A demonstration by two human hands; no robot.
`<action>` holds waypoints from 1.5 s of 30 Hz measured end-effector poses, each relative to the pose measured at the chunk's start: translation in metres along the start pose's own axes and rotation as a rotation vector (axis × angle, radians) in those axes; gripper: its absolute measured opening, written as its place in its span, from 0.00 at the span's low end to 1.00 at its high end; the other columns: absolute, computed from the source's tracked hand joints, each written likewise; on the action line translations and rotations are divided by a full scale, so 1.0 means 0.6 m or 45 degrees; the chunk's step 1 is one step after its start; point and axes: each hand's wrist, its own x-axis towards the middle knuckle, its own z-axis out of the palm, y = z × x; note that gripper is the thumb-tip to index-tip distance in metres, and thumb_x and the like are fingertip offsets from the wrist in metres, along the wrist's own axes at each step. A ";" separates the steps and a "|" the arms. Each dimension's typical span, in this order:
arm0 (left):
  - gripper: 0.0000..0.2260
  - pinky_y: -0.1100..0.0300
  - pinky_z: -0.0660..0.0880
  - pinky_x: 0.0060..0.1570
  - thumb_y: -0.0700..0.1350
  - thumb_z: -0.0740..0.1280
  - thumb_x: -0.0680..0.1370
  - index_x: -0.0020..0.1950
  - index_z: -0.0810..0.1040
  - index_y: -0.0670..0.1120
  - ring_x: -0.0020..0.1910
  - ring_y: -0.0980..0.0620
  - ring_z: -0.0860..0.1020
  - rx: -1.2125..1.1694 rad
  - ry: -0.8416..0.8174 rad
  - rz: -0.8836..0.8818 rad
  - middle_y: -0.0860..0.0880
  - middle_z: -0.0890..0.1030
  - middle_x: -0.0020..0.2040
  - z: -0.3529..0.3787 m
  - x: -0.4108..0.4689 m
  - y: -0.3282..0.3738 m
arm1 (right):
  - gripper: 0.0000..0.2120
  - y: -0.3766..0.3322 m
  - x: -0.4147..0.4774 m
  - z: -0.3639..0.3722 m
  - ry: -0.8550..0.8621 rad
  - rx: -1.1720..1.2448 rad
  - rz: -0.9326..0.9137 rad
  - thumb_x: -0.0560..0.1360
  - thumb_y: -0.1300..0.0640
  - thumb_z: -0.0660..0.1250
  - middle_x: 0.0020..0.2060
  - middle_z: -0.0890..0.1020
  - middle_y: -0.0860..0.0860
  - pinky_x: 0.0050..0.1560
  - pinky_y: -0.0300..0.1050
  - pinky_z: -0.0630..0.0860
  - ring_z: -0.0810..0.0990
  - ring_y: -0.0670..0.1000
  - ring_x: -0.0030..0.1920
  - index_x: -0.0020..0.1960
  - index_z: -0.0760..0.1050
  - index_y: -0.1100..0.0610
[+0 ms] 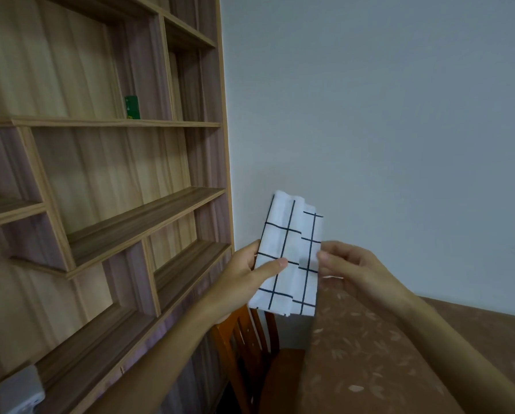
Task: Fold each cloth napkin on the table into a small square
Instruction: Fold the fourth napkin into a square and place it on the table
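White cloth crossed by thin dark lines: napkin (pixel 289 234), folded to a long narrow strip, held up in the air between both hands, clear of the table (pixel 369 369). Gripped at mid-height on both long edges, most of the strip standing above the hands, a shorter part hanging below. Layers stepped at the top, not lined up; soft creases along the length. Tilted a little, top toward the right.

Left hand (pixel 244 276) on the left edge: thumb (pixel 275 265) laid flat across the front, fingers tucked behind the cloth, clamping it. Bare forearm rising from lower left. Right hand (pixel 363 270) on the right edge: fingers curled, tips pinching the cloth, slightly blurred. Forearm coming in from lower right, over the table.

Below: table under a brown cover with a pale leaf pattern. Orange-brown wooden chair (pixel 244 339) with a slatted back, at the table's end. At left: light wood-grain shelf (pixel 116 222) with a small green box (pixel 132 107). Behind: plain pale wall (pixel 369 115).
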 end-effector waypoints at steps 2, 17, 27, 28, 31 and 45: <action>0.12 0.60 0.82 0.49 0.46 0.66 0.81 0.64 0.75 0.53 0.55 0.56 0.83 0.031 0.076 0.026 0.53 0.83 0.58 0.010 0.002 -0.006 | 0.15 0.001 -0.005 0.017 -0.010 -0.112 -0.011 0.73 0.51 0.74 0.48 0.84 0.63 0.50 0.45 0.82 0.85 0.57 0.49 0.54 0.82 0.61; 0.15 0.49 0.74 0.68 0.55 0.62 0.82 0.67 0.74 0.52 0.62 0.56 0.78 -0.075 0.366 -0.070 0.53 0.81 0.61 0.050 0.009 -0.026 | 0.15 0.011 -0.024 0.094 0.114 -0.801 -0.468 0.76 0.54 0.71 0.49 0.81 0.43 0.41 0.39 0.81 0.82 0.47 0.44 0.63 0.78 0.48; 0.10 0.49 0.83 0.47 0.41 0.68 0.81 0.62 0.78 0.48 0.51 0.49 0.86 -0.556 0.427 -0.208 0.48 0.87 0.52 0.037 0.018 -0.019 | 0.23 0.030 -0.040 0.095 0.160 -1.037 -0.672 0.75 0.56 0.73 0.53 0.80 0.43 0.49 0.34 0.77 0.79 0.43 0.49 0.68 0.73 0.50; 0.10 0.50 0.84 0.46 0.41 0.67 0.81 0.62 0.79 0.47 0.51 0.49 0.86 -0.606 0.437 -0.211 0.48 0.87 0.52 0.036 0.021 -0.020 | 0.20 0.031 -0.040 0.095 0.233 -0.989 -0.643 0.74 0.56 0.73 0.51 0.80 0.43 0.48 0.34 0.77 0.80 0.44 0.48 0.66 0.75 0.50; 0.13 0.56 0.83 0.41 0.38 0.65 0.82 0.67 0.76 0.41 0.50 0.48 0.86 -0.731 0.449 -0.211 0.44 0.86 0.55 0.039 0.025 -0.016 | 0.08 0.036 -0.038 0.091 0.298 -0.988 -0.621 0.74 0.57 0.74 0.44 0.81 0.44 0.44 0.32 0.76 0.80 0.44 0.44 0.53 0.81 0.52; 0.12 0.48 0.82 0.56 0.41 0.65 0.82 0.66 0.77 0.42 0.57 0.51 0.85 -0.702 0.266 -0.186 0.46 0.86 0.57 0.058 0.011 -0.002 | 0.09 0.017 -0.052 0.100 0.364 -0.292 -0.081 0.77 0.49 0.69 0.40 0.84 0.48 0.40 0.36 0.78 0.83 0.45 0.41 0.51 0.78 0.54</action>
